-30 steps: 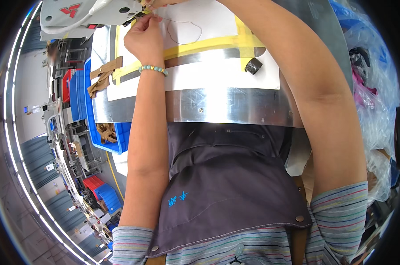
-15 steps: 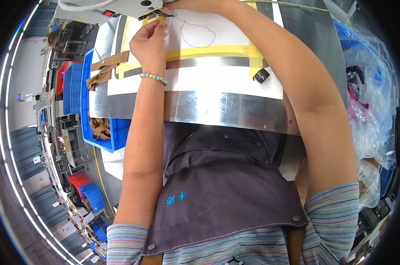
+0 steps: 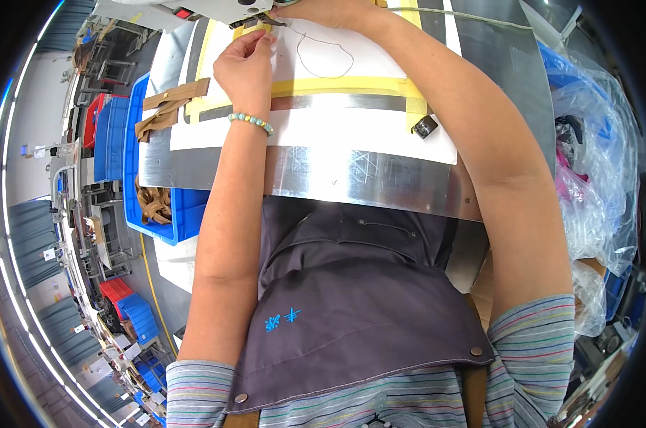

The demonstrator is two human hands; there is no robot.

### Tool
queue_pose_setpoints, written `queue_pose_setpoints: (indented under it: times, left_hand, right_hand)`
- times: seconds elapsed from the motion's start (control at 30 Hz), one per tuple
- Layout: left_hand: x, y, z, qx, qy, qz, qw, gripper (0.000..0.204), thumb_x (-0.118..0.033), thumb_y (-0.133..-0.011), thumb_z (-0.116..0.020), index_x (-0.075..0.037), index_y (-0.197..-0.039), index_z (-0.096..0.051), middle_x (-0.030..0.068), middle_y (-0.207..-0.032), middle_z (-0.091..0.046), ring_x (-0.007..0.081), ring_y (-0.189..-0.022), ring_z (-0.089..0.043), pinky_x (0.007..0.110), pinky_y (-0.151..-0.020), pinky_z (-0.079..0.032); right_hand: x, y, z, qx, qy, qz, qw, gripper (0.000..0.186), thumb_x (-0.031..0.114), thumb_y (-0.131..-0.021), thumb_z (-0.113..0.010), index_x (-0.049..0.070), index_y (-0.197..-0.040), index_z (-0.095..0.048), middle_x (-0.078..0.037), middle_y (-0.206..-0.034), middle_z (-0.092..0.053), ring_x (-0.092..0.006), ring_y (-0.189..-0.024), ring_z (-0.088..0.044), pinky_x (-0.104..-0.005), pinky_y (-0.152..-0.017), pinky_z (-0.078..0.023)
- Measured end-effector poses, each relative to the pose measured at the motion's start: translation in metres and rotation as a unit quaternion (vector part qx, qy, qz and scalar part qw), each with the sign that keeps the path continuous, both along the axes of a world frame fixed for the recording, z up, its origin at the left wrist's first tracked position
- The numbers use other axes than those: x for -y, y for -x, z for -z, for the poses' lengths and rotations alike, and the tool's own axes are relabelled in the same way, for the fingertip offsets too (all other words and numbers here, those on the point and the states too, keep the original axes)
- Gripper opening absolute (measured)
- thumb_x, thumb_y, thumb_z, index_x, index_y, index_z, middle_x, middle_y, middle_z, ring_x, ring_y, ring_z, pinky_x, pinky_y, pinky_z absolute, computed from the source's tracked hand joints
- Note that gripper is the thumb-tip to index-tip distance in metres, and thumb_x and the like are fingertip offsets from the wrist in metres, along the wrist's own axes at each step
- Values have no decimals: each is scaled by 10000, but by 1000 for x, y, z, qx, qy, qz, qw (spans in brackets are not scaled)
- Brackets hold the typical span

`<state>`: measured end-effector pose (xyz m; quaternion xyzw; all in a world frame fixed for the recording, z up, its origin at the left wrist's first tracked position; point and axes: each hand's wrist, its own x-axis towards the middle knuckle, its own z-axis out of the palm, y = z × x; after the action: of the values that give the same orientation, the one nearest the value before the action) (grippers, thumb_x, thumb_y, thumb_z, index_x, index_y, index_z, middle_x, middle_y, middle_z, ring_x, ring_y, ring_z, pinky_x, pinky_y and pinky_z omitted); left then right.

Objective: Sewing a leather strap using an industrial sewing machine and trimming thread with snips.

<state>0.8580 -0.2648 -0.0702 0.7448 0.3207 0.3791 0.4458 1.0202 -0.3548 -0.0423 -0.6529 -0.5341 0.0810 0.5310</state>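
At the top of the head view, my left hand (image 3: 246, 70) is closed, thumb and fingertips pinched together just below the head of a white sewing machine (image 3: 141, 10). Whatever lies in that pinch is too small to make out. My right hand (image 3: 323, 11) reaches round to the same spot, its fingers closed beside the needle area and partly cut off by the picture's upper edge. A dark pointed piece shows under its fingertips; I cannot tell if they grip it. From there a thin dark thread (image 3: 325, 77) runs out in a loose loop over the white sheet (image 3: 366, 53).
Brown webbing straps (image 3: 177, 95) lie at the table's left. Below hangs a blue bin (image 3: 187, 221) holding more brown straps (image 3: 154, 207). A small black object (image 3: 424, 127) rests near yellow tape (image 3: 351, 86). Clear plastic bags (image 3: 594, 192) fill the right side.
The whole view has shifted slightly. Both hands stay by the machine, the fingers still closed, and the thread loop keeps its shape.
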Motion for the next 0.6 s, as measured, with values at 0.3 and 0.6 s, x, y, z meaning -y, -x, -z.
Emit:
queue_pose_setpoints:
  times: [0.3,0.6]
  left_hand:
    - [0,0,1,-13,-16,-12,1000,193,-71,-902,-715,36,-1056,-758,91,-946,-776,106,-799,-682,218,-738,-534]
    - [1,0,4,-24,-54,-39,997,178,-157,-857,-747,-31,-973,-792,59,-844,-772,129,-741,-694,260,-714,-534]
  right_hand:
    - [-1,0,-1,7,-18,-6,1000,293,226,-767,-784,-45,-866,-733,-207,-745,-704,-251,-660,-659,-376,-676,-517]
    - [3,4,-3,-10,37,17,999,323,225,-782,-805,-51,-939,-743,-218,-808,-735,-239,-744,-712,-388,-711,-527]
